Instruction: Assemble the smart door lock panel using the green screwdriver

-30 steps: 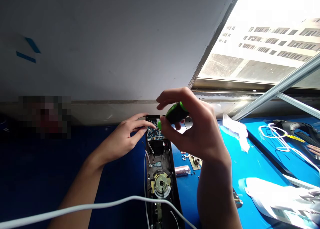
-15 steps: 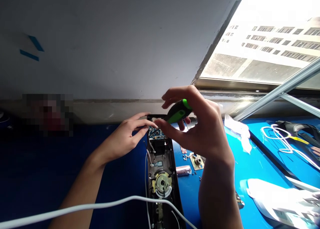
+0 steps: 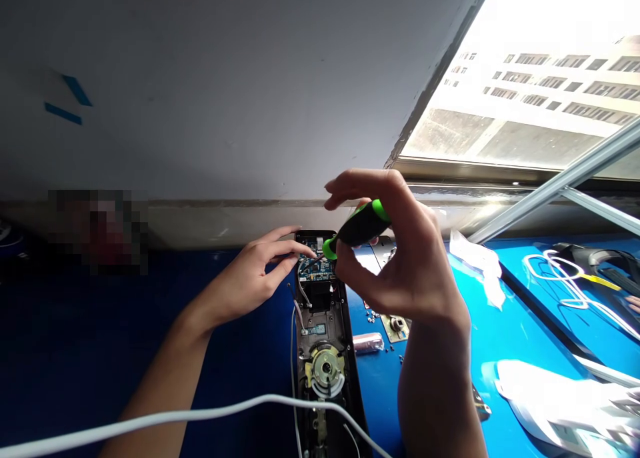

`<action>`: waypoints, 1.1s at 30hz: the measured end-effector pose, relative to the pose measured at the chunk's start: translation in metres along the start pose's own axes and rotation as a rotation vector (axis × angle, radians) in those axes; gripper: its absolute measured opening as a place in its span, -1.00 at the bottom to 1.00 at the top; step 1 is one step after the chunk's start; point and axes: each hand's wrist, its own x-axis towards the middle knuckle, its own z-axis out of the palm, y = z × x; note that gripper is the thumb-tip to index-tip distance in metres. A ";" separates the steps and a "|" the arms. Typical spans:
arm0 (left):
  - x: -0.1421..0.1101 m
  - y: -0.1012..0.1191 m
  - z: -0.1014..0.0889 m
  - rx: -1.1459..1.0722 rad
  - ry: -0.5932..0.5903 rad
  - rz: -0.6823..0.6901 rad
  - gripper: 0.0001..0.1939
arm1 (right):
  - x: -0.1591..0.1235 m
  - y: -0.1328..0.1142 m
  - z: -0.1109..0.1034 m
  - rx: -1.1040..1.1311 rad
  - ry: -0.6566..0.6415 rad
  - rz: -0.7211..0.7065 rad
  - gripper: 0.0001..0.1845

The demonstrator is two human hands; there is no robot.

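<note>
A black-and-green screwdriver (image 3: 363, 230) is gripped in my right hand (image 3: 405, 258), its shaft slanting down to the left onto a blue circuit board (image 3: 323, 271). That board sits at the far end of a long, dark, open housing (image 3: 340, 325). My left hand (image 3: 260, 261) rests at the housing's upper left edge, fingers stretched out over the board near the screwdriver tip. Whether its fingertips touch the tip or a wire is hidden. Lower in the housing are a round metal part (image 3: 326, 368) and thin grey wires (image 3: 301, 291).
Right of the housing lie a metal plate with a knob (image 3: 397, 325), small screws (image 3: 373, 317) and a pinkish wrapped cylinder (image 3: 369, 343). A white cable (image 3: 200, 415) crosses the foreground. White bagged items (image 3: 545, 398) and a black strap-like object (image 3: 595, 261) are farther right.
My right fingers have shifted back from the shaft area onto the screwdriver's handle, and its handle has turned. More of the board now shows. My left hand has hardly moved.
</note>
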 end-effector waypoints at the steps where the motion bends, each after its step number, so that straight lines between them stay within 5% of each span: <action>1: 0.000 0.000 0.000 -0.001 -0.001 0.001 -0.73 | 0.000 0.000 -0.001 0.000 -0.004 0.005 -0.46; 15: 0.000 -0.002 0.001 0.017 -0.002 -0.007 -0.72 | 0.000 0.004 0.000 -0.018 -0.001 0.033 -0.52; 21: -0.002 0.004 0.000 0.109 0.035 -0.016 -0.70 | 0.001 0.003 -0.008 -0.015 0.130 0.044 -0.53; 25: -0.003 0.008 0.002 0.206 0.041 0.068 -0.73 | 0.000 0.005 -0.017 -0.017 0.246 0.039 -0.55; 29: 0.000 0.007 0.008 0.227 0.109 0.151 -0.82 | -0.002 0.005 -0.026 -0.097 0.188 0.111 -0.52; 33: 0.003 0.010 0.016 0.254 0.095 0.177 -0.83 | -0.003 0.008 -0.036 -0.044 0.193 0.038 -0.49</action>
